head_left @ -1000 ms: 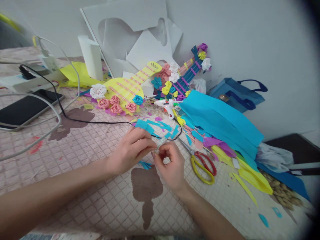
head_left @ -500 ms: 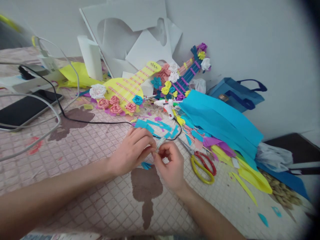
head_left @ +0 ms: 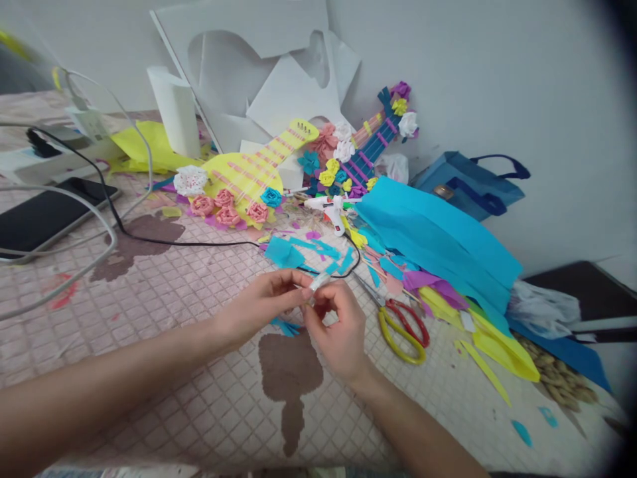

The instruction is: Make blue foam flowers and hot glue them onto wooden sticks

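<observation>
My left hand (head_left: 259, 307) and my right hand (head_left: 336, 328) meet above the tiled tabletop (head_left: 189, 372), both pinched on a small pale rolled paper piece (head_left: 318, 282) held between their fingertips. Cut cyan paper strips (head_left: 303, 252) lie just beyond the hands. A small cyan scrap (head_left: 287, 326) lies on the table under them. Scissors with red and yellow handles (head_left: 401, 325) rest just right of my right hand.
A yellow paper guitar with paper roses (head_left: 243, 182) and a blue paper guitar (head_left: 368, 149) lie at the back. A white glue gun (head_left: 332, 209), its black cord (head_left: 164, 240), cyan paper sheets (head_left: 438, 242), a blue bag (head_left: 468, 182), a phone (head_left: 47, 214) and white cardboard (head_left: 269, 73) surround them.
My left hand has turned and stretched its fingers flatter toward the rolled piece. The camera view has shifted slightly; both hands stay on the piece.
</observation>
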Demonstrator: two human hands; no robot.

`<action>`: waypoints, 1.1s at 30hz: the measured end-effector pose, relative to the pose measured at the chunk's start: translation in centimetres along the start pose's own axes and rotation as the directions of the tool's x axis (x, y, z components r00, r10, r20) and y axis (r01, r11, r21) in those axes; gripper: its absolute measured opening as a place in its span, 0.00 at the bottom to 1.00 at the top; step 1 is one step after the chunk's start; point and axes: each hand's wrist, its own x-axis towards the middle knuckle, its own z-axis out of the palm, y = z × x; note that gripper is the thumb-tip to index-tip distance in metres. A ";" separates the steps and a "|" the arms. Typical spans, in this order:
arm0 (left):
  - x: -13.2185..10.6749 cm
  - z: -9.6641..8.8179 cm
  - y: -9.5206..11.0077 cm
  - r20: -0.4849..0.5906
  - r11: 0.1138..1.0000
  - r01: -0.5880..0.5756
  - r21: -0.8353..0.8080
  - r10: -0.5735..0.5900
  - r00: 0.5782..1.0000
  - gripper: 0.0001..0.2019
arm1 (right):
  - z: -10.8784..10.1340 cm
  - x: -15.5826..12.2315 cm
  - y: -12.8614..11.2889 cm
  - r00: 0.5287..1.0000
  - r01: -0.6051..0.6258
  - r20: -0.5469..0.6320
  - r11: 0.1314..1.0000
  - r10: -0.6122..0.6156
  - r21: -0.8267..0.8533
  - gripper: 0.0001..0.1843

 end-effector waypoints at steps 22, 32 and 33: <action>-0.1 -1.4 0.9 0.216 0.312 -0.574 0.757 0.710 0.671 0.03 | -0.2 0.0 0.2 0.999 -0.033 0.020 0.999 0.033 0.026 0.07; -0.1 -2.0 0.6 0.388 0.044 -0.560 0.827 0.678 0.625 0.03 | 0.0 0.0 0.3 1.000 0.002 0.021 1.000 -0.002 -0.011 0.08; -0.1 -1.9 0.6 0.394 0.024 -0.547 0.837 0.667 0.632 0.02 | 0.0 0.0 0.2 1.000 0.008 0.019 1.000 -0.007 -0.014 0.08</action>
